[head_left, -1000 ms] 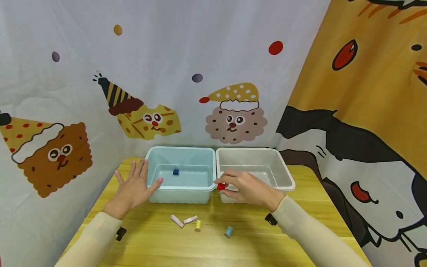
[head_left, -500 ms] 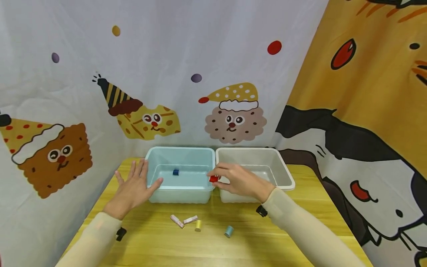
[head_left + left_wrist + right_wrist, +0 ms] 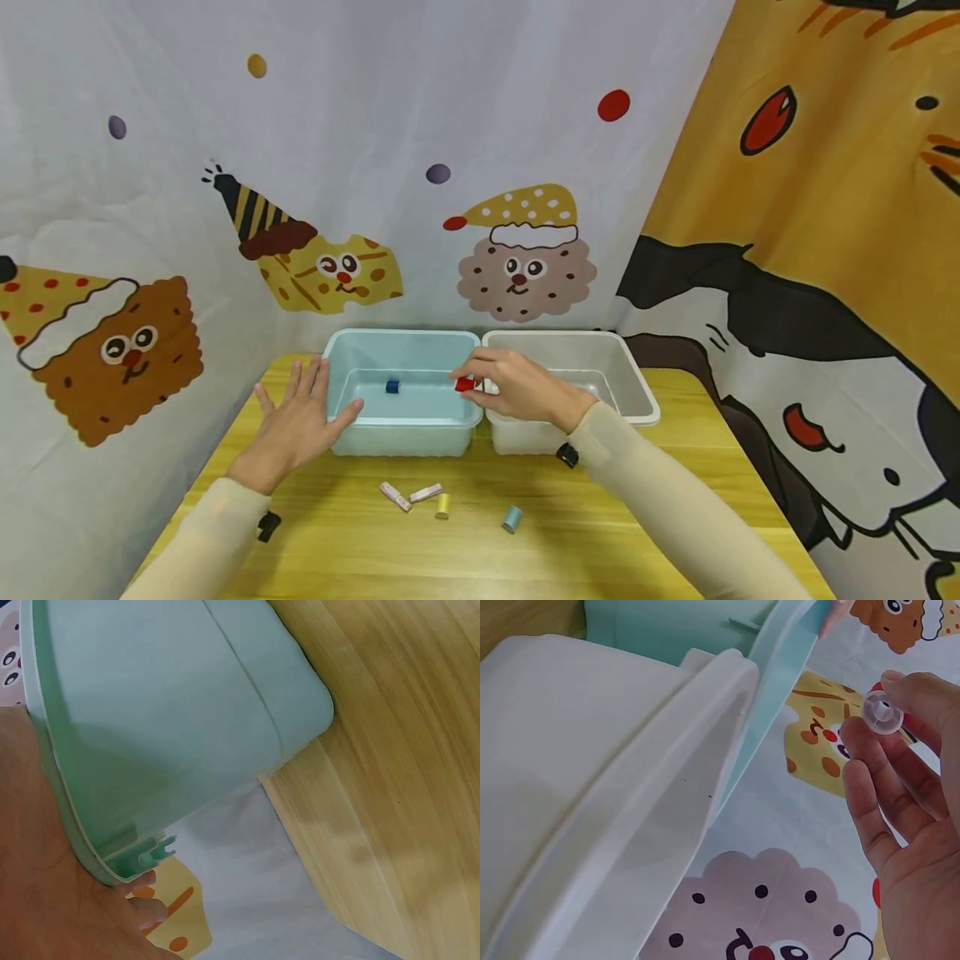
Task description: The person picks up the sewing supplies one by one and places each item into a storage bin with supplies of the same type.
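My right hand [image 3: 517, 385] pinches a spool of red thread [image 3: 464, 384] between thumb and fingers, above the right end of the light blue bin [image 3: 405, 422]. In the right wrist view, the clear plastic end of that spool [image 3: 883, 712] faces the camera. A dark blue thread spool [image 3: 392, 387] lies on the bin's floor. With fingers spread, my left hand [image 3: 296, 429] rests at the bin's left rim; the left wrist view has this hand [image 3: 60, 862] against the bin's edge [image 3: 165, 712].
A white bin [image 3: 641, 392] stands close against the blue one on its right. On the wooden table [image 3: 360, 558] in front lie a yellow spool [image 3: 442, 506], a light blue spool [image 3: 512, 520] and two small pale pink strips [image 3: 395, 496]. A printed curtain hangs behind.
My right hand has carried the red spool left and farther back, from in front of the white bin's left corner to over the blue bin. The left hand stays at the rim.
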`<state>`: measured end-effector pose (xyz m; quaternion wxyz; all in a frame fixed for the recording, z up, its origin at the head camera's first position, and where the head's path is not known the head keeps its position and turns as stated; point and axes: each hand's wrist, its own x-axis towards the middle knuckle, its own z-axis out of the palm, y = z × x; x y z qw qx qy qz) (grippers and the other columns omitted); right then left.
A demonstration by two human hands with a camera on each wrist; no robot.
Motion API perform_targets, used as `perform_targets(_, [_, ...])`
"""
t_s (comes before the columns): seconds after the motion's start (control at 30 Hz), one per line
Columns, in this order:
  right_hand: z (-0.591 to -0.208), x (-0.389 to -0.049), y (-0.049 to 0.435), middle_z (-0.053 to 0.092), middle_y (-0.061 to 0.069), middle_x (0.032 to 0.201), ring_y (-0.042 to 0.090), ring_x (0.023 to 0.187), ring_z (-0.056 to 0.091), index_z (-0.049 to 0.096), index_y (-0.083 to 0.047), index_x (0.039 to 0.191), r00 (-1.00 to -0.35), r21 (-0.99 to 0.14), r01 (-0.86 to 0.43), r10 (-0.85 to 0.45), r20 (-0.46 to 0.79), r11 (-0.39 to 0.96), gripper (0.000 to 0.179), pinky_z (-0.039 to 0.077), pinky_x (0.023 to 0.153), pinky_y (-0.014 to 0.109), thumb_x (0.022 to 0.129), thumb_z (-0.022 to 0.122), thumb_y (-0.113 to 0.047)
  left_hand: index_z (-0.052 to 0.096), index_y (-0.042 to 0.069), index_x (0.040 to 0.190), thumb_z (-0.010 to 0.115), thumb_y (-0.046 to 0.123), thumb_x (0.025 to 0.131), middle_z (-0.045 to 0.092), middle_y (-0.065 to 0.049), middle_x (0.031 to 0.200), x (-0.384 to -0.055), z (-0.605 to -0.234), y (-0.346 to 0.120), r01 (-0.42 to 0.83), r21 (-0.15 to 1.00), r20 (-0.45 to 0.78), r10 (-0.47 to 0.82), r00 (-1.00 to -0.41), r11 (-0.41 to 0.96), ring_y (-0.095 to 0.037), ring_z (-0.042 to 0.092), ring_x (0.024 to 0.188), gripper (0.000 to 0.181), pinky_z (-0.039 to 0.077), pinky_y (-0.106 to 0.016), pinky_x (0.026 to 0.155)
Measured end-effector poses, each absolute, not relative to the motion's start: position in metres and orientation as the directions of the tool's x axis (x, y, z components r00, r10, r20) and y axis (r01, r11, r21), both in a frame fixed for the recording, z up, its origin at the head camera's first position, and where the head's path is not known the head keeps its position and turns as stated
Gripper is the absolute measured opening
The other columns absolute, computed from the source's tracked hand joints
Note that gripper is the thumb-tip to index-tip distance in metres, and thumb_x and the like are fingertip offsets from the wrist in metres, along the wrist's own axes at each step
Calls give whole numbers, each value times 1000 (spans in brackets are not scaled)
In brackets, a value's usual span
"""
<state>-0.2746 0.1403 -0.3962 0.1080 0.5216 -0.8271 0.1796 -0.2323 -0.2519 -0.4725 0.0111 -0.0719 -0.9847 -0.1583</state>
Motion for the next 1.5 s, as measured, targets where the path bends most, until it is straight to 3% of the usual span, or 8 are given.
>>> perform_targets(0.6, [-390, -309, 114, 83, 5, 125, 17, 110, 80, 82, -9, 141, -485, -238, -872, -818, 310, 427, 31, 68, 99, 27, 110, 83, -13, 11, -5, 185, 40, 87, 112, 6, -29, 195, -235, -476, -253, 142, 299, 44, 135, -990, 943, -59, 1, 181, 121, -12, -101, 125])
perform_targets(0.9, [-388, -324, 96, 83, 8, 125, 21, 110, 83, 82, -9, 142, -514, -277, -852, -811, 280, 444, 32, 71, 100, 40, 111, 82, -12, 11, -4, 185, 40, 87, 112, 6, -29, 195, -236, -476, -253, 140, 307, 45, 132, -990, 941, -59, 1, 181, 120, -13, -100, 125])
perform_targets(1.13, [-389, -337, 85, 83, 7, 128, 19, 110, 84, 81, -11, 144, -552, -279, -828, -795, 251, 486, 33, 70, 100, 34, 111, 82, -15, 11, -5, 185, 41, 87, 112, 6, -30, 195, -235, -476, -253, 139, 305, 45, 132, -990, 942, -60, 2, 181, 121, -12, -100, 125])
perform_targets(1.5, [-385, -354, 67, 84, 10, 129, 24, 113, 85, 82, -9, 141, -578, -303, -807, -783, 230, 507, 30, 71, 103, 42, 112, 79, -12, 10, -4, 185, 40, 87, 112, 5, -29, 195, -236, -475, -252, 138, 310, 40, 132, -990, 941, -59, 1, 181, 121, -14, -100, 125])
